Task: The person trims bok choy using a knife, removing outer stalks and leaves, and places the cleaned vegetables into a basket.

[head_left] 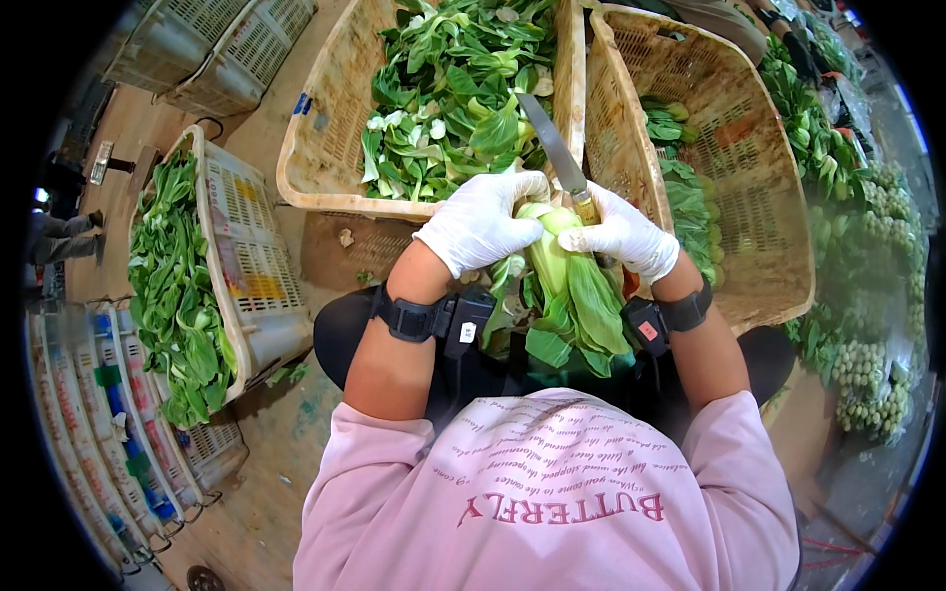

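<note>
A bok choy [567, 261] is held between my two white-gloved hands, its pale base away from me and its green leaves hanging toward my lap. My left hand [483, 225] grips it from the left, with the thumb against the base. My right hand [626, 236] closes around the yellowish handle of a knife [554, 146], and its thumb presses on the bok choy's stalks. The blade points up and to the left, above the base. Loose leaves [463, 98] and trimmings lie in the dirty cream crate [340, 108] just beyond my hands.
Right of that crate, another crate [764, 197] holds rows of bok choy [690, 212]. On my left stands a tilted-looking white crate [258, 256] heaped with bok choy [177, 295]. Stacked crates [108, 414] sit farther left, and bagged greens [867, 374] pile up at far right.
</note>
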The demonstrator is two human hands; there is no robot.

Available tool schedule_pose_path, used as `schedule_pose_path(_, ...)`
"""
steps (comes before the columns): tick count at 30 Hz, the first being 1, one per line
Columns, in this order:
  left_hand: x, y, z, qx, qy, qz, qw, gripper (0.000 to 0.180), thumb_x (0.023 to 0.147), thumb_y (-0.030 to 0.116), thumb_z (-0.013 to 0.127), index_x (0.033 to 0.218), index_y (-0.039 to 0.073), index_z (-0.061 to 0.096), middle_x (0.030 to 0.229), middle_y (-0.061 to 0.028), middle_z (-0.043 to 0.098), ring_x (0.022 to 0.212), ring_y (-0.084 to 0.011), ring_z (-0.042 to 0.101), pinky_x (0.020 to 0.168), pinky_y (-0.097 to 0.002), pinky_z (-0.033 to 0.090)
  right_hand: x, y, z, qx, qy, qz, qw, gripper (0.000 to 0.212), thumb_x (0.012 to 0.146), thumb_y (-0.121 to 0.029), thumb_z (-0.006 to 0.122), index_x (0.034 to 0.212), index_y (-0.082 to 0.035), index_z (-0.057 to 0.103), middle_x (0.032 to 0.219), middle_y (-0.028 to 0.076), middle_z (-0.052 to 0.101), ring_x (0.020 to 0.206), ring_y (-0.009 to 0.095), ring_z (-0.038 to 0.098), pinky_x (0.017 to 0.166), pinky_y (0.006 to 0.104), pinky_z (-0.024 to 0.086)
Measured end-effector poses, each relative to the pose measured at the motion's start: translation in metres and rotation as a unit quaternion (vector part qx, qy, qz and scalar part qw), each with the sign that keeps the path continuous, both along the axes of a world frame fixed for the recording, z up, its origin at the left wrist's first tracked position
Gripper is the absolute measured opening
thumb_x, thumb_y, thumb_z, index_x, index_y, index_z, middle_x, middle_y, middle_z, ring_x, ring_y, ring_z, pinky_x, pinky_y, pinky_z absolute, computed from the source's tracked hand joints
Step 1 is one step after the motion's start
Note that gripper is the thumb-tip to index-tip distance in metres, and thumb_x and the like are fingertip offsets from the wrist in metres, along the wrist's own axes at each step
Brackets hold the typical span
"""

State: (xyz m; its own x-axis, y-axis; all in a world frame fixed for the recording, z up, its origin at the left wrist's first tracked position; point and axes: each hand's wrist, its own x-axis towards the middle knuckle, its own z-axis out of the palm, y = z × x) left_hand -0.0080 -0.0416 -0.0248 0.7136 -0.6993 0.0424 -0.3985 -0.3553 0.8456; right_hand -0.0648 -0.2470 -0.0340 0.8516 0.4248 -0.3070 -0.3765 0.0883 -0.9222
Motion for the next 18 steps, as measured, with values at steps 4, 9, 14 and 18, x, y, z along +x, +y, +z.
schedule_pose_path(4, 0.002, 0.007, 0.004, -0.039, 0.235, -0.008, 0.971, 0.015, 0.077, 0.004, 0.050, 0.089, 0.002, 0.060, 0.077, -0.0074, 0.063, 0.054, -0.0136, 0.055, 0.053, -0.0260, 0.046, -0.007, -0.007, 0.011, 0.057, -0.012, 0.071, 0.996, 0.083, 0.063, -0.039, 0.082, 0.124, 0.004, 0.047, 0.119, 0.013, 0.058, 0.105, 0.018, 0.057, 0.092, 0.0301, 0.044)
schedule_pose_path(9, 0.026, 0.019, -0.018, 0.033, -0.307, 0.343, 0.887, 0.056, 0.078, 0.028, 0.068, 0.125, 0.005, 0.049, 0.130, -0.0229, 0.041, 0.118, -0.0333, 0.043, 0.097, -0.0407, 0.037, -0.016, -0.019, 0.019, 0.212, -0.027, -0.025, 0.976, 0.087, 0.067, -0.055, 0.075, 0.125, 0.003, 0.045, 0.122, 0.022, 0.056, 0.106, 0.025, 0.059, 0.092, 0.0358, 0.048)
schedule_pose_path(14, 0.005, -0.006, -0.008, -0.205, 0.327, 0.070, 0.920, 0.072, 0.086, 0.047, 0.061, 0.136, 0.001, 0.040, 0.136, -0.0129, 0.045, 0.126, -0.0211, 0.041, 0.104, -0.0330, 0.032, 0.007, -0.026, 0.006, 0.023, -0.082, -0.230, 0.969, 0.050, 0.083, -0.044, 0.066, 0.110, -0.004, 0.052, 0.095, 0.005, 0.059, 0.079, 0.011, 0.057, 0.066, 0.0254, 0.049)
schedule_pose_path(18, -0.012, -0.017, -0.011, -0.245, 0.302, 0.089, 0.917, 0.057, 0.086, 0.038, 0.061, 0.128, 0.002, 0.048, 0.114, -0.0104, 0.061, 0.107, -0.0204, 0.057, 0.097, -0.0311, 0.041, 0.006, -0.001, 0.042, 0.027, -0.033, -0.275, 0.960, 0.033, 0.091, -0.035, 0.060, 0.101, -0.005, 0.055, 0.092, 0.004, 0.062, 0.075, 0.011, 0.060, 0.059, 0.0198, 0.049)
